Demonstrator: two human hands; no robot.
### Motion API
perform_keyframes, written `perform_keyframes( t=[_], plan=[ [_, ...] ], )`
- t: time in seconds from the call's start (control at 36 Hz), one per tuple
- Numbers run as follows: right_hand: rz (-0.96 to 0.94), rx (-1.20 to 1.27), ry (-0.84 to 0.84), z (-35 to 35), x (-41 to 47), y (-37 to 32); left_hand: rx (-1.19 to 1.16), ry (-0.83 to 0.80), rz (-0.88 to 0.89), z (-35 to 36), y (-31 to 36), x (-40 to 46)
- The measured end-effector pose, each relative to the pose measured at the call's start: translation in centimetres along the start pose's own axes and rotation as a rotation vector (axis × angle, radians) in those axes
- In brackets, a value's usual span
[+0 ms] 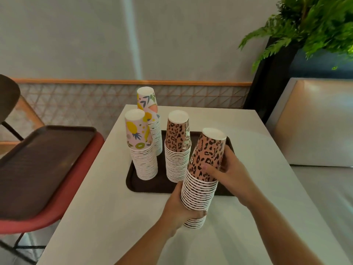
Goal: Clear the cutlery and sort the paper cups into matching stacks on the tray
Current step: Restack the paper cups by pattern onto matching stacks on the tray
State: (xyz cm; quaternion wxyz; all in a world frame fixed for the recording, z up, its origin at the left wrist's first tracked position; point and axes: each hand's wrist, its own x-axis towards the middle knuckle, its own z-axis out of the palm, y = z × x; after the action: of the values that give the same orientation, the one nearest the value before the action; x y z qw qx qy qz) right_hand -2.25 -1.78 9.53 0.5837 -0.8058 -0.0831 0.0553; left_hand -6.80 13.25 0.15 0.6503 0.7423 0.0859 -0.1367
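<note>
A dark brown tray [149,185] lies on the white table [99,217]. On it stand two upside-down stacks of fruit-print cups, one at the front left [142,150] and one behind it [150,115], and a leopard-print stack [177,148] in the middle. I hold a second leopard-print stack [202,178] tilted over the tray's near right edge. My left hand [179,211] grips its lower part. My right hand [229,173] grips its top cup from the right. No cutlery is in view.
A second dark tray [42,161] rests on a red chair [63,203] to the left of the table. A beige bench seat [315,121] stands to the right, with a green plant [315,25] above it. A wall runs behind the table.
</note>
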Motion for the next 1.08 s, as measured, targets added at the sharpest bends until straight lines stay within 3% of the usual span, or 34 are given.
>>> perform_keyframes(
  t=[0.5, 0.69, 0.81, 1.08],
  plan=[
    [0.001, 0.063, 0.166, 0.7, 1.8, -0.6, 0.086, -0.038, -0.019, -1.8, -0.5, 1.1],
    [-0.109, 0.501, 0.418, -1.8, 4.1, -1.4, 0.101, -0.006, -0.059, -2.6, -1.1, 1.0],
    [-0.089, 0.243, 0.568, -2.9, 6.3, 1.7, 0.091, 0.004, -0.053, -2.8, -1.2, 1.2],
    [0.133, -0.106, 0.399, -0.2, 7.1, 7.8, 0.054, -0.011, -0.049, -2.7, -1.3, 1.3]
  ],
)
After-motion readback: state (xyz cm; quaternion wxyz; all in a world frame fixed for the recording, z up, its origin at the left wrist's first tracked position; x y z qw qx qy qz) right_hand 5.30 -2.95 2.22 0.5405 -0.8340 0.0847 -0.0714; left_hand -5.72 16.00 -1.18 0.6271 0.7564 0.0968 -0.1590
